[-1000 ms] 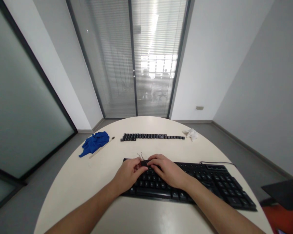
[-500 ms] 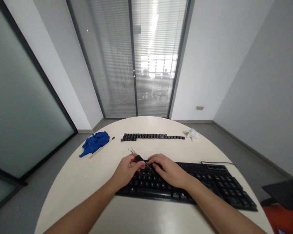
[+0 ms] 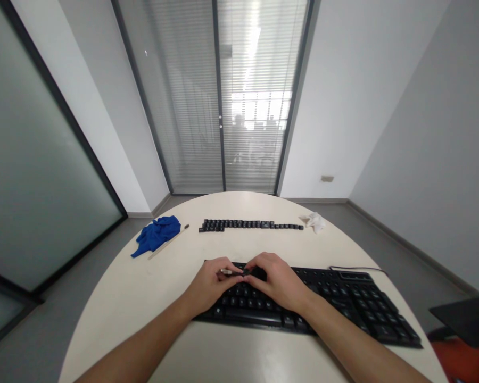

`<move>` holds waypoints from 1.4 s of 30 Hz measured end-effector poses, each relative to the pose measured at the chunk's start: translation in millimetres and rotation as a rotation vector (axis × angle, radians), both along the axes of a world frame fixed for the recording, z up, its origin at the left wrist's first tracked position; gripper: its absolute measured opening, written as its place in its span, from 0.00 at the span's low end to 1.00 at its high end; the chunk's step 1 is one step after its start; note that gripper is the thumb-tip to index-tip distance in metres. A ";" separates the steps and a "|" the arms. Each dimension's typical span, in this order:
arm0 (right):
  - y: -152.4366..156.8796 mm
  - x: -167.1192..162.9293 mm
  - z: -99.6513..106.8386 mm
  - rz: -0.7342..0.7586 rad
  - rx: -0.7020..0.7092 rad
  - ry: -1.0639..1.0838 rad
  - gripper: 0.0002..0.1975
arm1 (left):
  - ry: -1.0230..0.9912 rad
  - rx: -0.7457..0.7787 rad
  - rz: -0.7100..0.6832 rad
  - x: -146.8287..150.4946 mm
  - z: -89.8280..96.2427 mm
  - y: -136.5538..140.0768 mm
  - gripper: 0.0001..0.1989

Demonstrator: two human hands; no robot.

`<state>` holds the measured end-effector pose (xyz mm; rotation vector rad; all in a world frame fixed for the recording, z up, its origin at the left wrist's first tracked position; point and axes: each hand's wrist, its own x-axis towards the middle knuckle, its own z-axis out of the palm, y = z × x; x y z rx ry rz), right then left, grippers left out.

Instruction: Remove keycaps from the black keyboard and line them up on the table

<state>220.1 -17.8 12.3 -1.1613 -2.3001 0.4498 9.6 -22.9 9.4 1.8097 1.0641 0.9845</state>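
Note:
My left hand (image 3: 206, 284) is closed around a keycap puller (image 3: 225, 272), a small tool with a dark handle and metal wire ends. It is held nearly level above the black keyboard (image 3: 256, 317). My right hand (image 3: 281, 283) meets it fingertip to fingertip, pinching a small black keycap (image 3: 246, 272) at the puller's right end. Both hands hover over the left part of the keyboard and hide its upper rows there. Across the table, loose black keycaps (image 3: 239, 224) lie in rows.
On the left of the round white table (image 3: 171, 298) lie a blue cloth (image 3: 159, 234) and a thin wooden-handled brush (image 3: 168, 242). A crumpled white tissue (image 3: 314, 222) sits at the right. The keyboard's cable (image 3: 359, 267) runs off the right edge, near a red chair (image 3: 461, 359).
The puller has turned from pointing down at the keys to lying level. My right fingers have come together with its end, now with a keycap between them.

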 end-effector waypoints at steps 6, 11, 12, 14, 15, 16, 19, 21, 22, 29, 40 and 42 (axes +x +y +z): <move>-1.1 -0.2 1.0 0.029 -0.047 0.055 0.12 | -0.001 0.092 -0.008 -1.9 -4.3 0.2 0.06; -1.6 0.7 2.0 0.089 -0.043 0.065 0.14 | 0.054 0.271 -0.077 -2.9 -7.9 2.0 0.05; -1.5 0.8 2.3 0.087 -0.045 0.071 0.14 | 0.062 0.289 -0.098 -3.3 -8.3 1.9 0.05; -1.2 0.8 3.0 0.073 -0.060 0.088 0.15 | 0.080 0.320 -0.136 -4.1 -8.8 1.5 0.07; -1.0 0.7 3.4 0.065 -0.069 0.094 0.15 | 0.088 0.336 -0.146 -4.4 -9.1 1.2 0.09; -0.8 0.5 3.8 0.060 -0.078 0.099 0.14 | 0.097 0.349 -0.146 -4.7 -9.5 1.0 0.11; 0.0 0.1 4.3 0.049 -0.097 0.112 0.12 | 0.140 0.375 -0.133 -4.6 -10.6 0.6 0.14; 0.9 0.2 3.3 0.047 -0.106 0.135 0.11 | 0.179 0.400 -0.145 -4.0 -11.2 0.1 0.16; 1.6 0.4 2.4 0.047 -0.109 0.149 0.10 | 0.199 0.413 -0.159 -3.7 -11.4 -0.3 0.16; 7.1 5.0 0.3 0.075 -0.200 0.244 0.08 | 0.241 0.427 -0.204 -1.8 -11.2 -2.0 0.17; 16.9 7.3 -6.4 -0.034 -0.324 0.374 0.13 | 0.143 0.427 -0.158 -2.4 -14.5 1.1 0.19; 19.4 6.5 -9.1 -0.069 -0.302 0.345 0.13 | 0.108 0.386 -0.127 -2.8 -13.2 1.6 0.18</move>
